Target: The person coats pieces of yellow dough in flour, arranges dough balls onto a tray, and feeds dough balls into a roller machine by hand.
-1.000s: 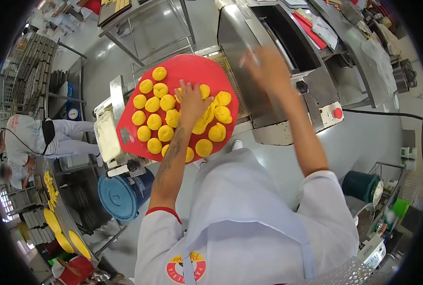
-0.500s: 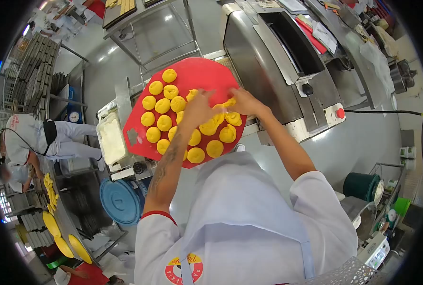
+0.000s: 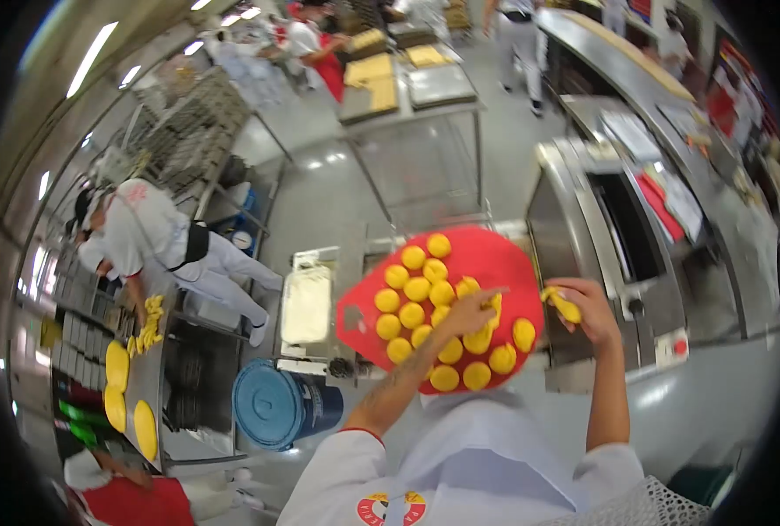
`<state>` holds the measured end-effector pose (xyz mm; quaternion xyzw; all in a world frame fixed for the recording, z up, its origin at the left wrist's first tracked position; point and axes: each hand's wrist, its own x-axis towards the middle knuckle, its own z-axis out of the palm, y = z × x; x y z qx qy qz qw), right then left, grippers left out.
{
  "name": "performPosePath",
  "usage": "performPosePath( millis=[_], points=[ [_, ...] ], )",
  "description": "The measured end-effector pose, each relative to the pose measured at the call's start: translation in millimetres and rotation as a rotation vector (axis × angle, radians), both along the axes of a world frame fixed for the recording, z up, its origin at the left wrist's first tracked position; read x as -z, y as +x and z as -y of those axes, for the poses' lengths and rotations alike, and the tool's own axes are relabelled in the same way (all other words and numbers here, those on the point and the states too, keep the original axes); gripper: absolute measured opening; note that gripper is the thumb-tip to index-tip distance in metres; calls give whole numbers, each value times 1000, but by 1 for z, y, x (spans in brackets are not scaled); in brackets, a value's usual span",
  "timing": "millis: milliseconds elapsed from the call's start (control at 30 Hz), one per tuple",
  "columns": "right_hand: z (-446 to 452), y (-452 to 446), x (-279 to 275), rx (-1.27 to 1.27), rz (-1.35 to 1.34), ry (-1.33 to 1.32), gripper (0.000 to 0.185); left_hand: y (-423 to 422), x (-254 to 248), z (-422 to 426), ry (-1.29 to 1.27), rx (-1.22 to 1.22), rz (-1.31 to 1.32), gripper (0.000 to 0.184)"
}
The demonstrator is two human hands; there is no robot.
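Note:
Several round yellow dough pieces (image 3: pixel 443 378) lie on a red board (image 3: pixel 364 302) in front of me. My left hand (image 3: pixel 469 313) is over the right part of the board, fingers pointing right, at a long irregular lump of yellow dough (image 3: pixel 478 340); its palm side is hidden. Off the board's right edge, my right hand (image 3: pixel 589 314) is raised with a piece of yellow dough (image 3: pixel 566 307) gripped in its fingers.
A pale rectangular tub (image 3: pixel 307 305) is left of the board, with a blue lidded bin (image 3: pixel 269 403) below it. A steel machine (image 3: pixel 574 237) stands at the right. Co-workers (image 3: pixel 153 230) stand at the left; a trolley (image 3: pixel 416 114) with trays is ahead.
The view has tilted up and shifted, so the board appears lower and further right. My right hand has moved off the board to the right with a piece of dough in it.

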<state>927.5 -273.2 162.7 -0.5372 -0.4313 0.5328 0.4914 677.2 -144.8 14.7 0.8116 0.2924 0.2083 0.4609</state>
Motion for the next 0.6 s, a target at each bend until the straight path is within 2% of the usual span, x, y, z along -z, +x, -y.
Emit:
performPosePath(
  millis=[67, 100, 200, 267, 333, 367, 467, 567, 600],
  points=[
    [11, 2, -24, 190, -149, -21, 34, -1, -24, 8, -182, -127, 142, 48],
    [13, -1, -29, 172, -147, 32, 33, -5, -34, 11, -177, -191, 256, 39],
    [19, -13, -33, 138, -130, 109, 28, -11, -49, 16, -428, -384, 473, 24],
    [17, -18, -31, 122, -80, 92, 24, -14, -59, 16, -485, -443, 424, 26],
    [11, -9, -7, 182, -121, 106, 24, -17, -66, 16, -344, -436, 222, 33],
    [10, -7, -3, 199, -150, 126, 24, -18, -48, 12, -234, -410, 114, 39],
    [12, -13, -21, 287, -218, 134, 27, -20, -39, 26, 153, -516, -143, 46],
    [19, -8, -31, 274, -143, 126, 29, -25, -2, 20, 214, -530, -117, 51],
    [23, -4, -31, 251, -96, 122, 30, -26, -15, 23, 138, -511, -167, 52]
  ],
)
